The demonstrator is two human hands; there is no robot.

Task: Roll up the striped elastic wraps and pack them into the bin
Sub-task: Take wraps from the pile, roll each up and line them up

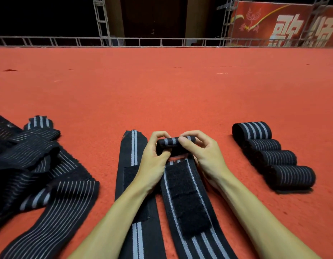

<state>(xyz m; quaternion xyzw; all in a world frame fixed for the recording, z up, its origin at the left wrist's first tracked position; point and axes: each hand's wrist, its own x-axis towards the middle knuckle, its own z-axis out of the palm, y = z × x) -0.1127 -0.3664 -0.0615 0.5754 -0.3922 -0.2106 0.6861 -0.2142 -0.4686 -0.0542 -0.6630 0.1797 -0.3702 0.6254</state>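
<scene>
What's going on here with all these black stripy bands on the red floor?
A person is rolling up a striped wrap that lies flat on the red carpet. The left hand and right hand both pinch its far end, which is curled into a small roll. A second wrap lies flat just to its left, and a tangled pile of unrolled wraps sits further left. Four finished rolls are lined up on the right. No bin is in view.

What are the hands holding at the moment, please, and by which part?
The left hand and right hand pinch the wrap by its rolled-up far end, one at each side.
</scene>
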